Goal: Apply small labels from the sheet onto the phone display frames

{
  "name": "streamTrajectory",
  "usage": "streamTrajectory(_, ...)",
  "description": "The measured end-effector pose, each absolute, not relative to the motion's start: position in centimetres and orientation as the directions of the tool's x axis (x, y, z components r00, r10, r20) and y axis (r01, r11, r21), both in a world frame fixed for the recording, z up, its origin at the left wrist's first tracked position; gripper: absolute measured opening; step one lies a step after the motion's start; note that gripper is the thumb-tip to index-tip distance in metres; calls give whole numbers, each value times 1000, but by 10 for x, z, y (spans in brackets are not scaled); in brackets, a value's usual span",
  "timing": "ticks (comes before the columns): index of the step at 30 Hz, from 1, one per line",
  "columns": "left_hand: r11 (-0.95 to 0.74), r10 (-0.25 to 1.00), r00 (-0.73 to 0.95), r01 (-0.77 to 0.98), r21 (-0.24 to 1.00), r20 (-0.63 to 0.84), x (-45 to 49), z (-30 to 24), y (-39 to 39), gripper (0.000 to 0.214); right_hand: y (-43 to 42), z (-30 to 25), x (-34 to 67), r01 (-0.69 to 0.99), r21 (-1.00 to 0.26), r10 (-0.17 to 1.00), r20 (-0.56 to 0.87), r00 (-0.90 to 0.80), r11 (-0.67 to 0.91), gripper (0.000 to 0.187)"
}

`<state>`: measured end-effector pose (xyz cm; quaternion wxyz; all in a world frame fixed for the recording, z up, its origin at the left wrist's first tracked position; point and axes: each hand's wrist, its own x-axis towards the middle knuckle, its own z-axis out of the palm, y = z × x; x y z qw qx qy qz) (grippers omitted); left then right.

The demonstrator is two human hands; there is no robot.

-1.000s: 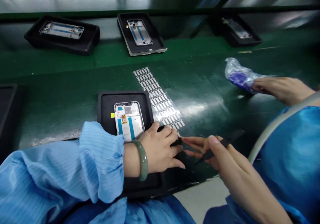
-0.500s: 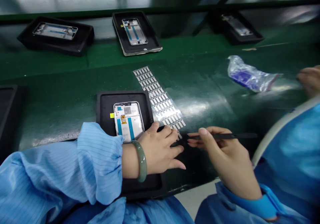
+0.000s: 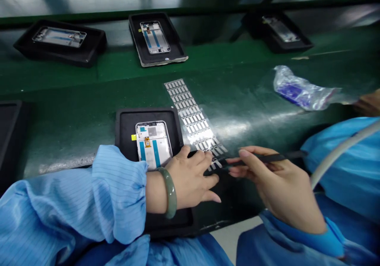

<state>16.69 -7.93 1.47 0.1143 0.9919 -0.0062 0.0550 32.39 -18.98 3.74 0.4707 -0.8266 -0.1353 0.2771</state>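
Observation:
My left hand (image 3: 191, 179), a green bangle on its wrist, lies palm down with fingers spread over the black tray's (image 3: 126, 124) right side. Its fingertips are at the near end of a clear sheet (image 3: 196, 117) with rows of small pale stickers. In my right hand (image 3: 279, 187) are black tweezers (image 3: 285, 156), pinched between thumb and fingers. Their tips point left at the sheet's near end, but I cannot make out whether they grip a sticker. A phone frame (image 3: 152, 143) with blue strips and a yellow tab lies in the tray, its lower end hidden by my left arm.
Along the back stand black trays with phone frames: one at left (image 3: 95, 52), one in the middle (image 3: 176, 56), one at right (image 3: 299, 44). A clear plastic bag with purple contents (image 3: 299, 90) lies at right, near another person's hand (image 3: 368, 101) and blue clothing (image 3: 335, 147).
The sticker sheet's far end has shifted right. My right hand with the tweezers has moved slightly right. The back left and middle trays sit a little further left. My left hand has hardly moved.

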Motion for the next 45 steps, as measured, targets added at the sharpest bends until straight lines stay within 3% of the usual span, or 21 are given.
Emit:
streamTrajectory(6, -939, 11, 989, -40, 342, 144, 162, 23, -70, 48, -182, 56, 318, -264, -881, 449, -434, 781, -392, 49)
streamTrajectory(9, -790, 175, 981, 89, 607, 83, 153, 39, -56, 41, -169, 63, 303, -316, -900, 465, -428, 775, -300, 48)
streamTrajectory(11, -528, 334, 943, 195, 827, -9, 143, 47, -47, 31, -158, 65, 289, -307, -918, 524, -396, 754, -252, 46)
streamTrajectory(13, -232, 454, 888, 203, 951, -79, 133, 51, -40, 21, -148, 63, 274, -282, -937, 596, -348, 724, -206, 41)
streamTrajectory(15, -53, 528, 843, 153, 987, -102, 123, 51, -35, 11, -139, 59, 262, -219, -961, 654, -277, 704, -170, 33)
streamTrajectory(19, 33, 587, 802, 110, 993, -109, 109, 51, -27, 11, -130, 56, 246, 132, -980, 713, -14, 701, -150, 23)
streamTrajectory(21, 18, 600, 793, 115, 993, -102, 105, 53, -23, 10, -127, 59, 243, 376, -916, 733, 160, 661, -139, 18)
streamTrajectory(23, -14, 610, 788, 119, 993, -85, 102, 54, -18, 10, -123, 62, 241, 510, -854, 743, 273, 612, -107, 12)
streamTrajectory(31, -128, 594, 797, 223, 966, -105, 100, 55, -10, 9, -115, 57, 247, 594, -801, 795, 409, 447, 78, 15)
streamTrajectory(35, -141, 549, 818, 295, 945, -173, 94, 59, -7, 11, -114, 56, 249, 495, -868, 820, 315, 478, 45, 12)
streamTrajectory(38, -200, 517, 828, 363, 910, -217, 81, 61, 0, 12, -104, 53, 254, 261, -965, 815, 170, 555, 24, 9)
streamTrajectory(40, -428, 560, 826, 354, 832, -64, 72, 55, 7, 22, -91, 49, 259, 48, -999, 845, 38, 534, 14, 12)
streamTrajectory(42, -680, 538, 829, 322, 659, 150, 64, 44, 13, 30, -76, 43, 265, -90, -995, 896, -78, 436, -43, 19)
streamTrajectory(45, -835, 437, 864, 285, 471, 252, 61, 26, 19, 43, -58, 34, 269, -126, -984, 915, -167, 368, -128, 31)
